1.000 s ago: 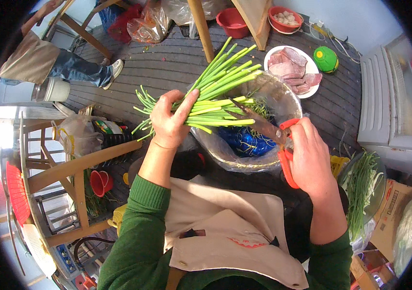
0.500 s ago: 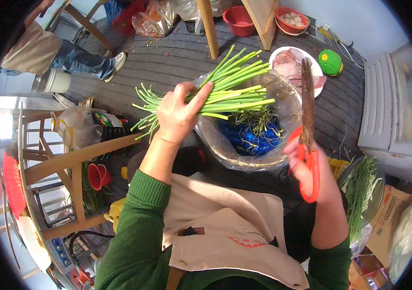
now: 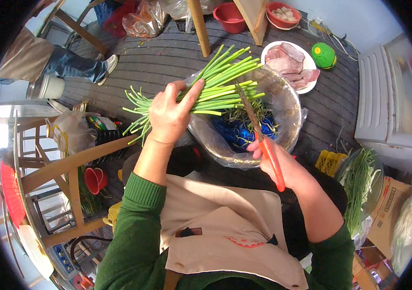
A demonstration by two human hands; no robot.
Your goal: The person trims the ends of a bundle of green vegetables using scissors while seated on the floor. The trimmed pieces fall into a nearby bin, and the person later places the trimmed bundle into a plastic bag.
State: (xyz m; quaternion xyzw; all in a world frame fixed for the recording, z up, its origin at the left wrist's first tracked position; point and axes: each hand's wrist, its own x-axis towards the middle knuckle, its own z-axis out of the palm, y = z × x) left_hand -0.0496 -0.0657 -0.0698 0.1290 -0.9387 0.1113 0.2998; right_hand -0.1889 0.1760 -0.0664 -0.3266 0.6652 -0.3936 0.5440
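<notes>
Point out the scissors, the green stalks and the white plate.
Scissors (image 3: 270, 159), head view: on the red handle.
Green stalks (image 3: 218, 92), head view: middle of the bundle.
White plate (image 3: 310, 61), head view: bare rim, right side.

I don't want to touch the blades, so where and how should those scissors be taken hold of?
Probably by the red handles, coming from the near right: they slant that way, while the dark blades point away and leftward, toward the green stalks. The right grip holds them.

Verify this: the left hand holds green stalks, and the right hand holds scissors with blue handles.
The handles are red, not blue, as the head view shows. The left hand does hold green stalks, the right hand the scissors.
</notes>
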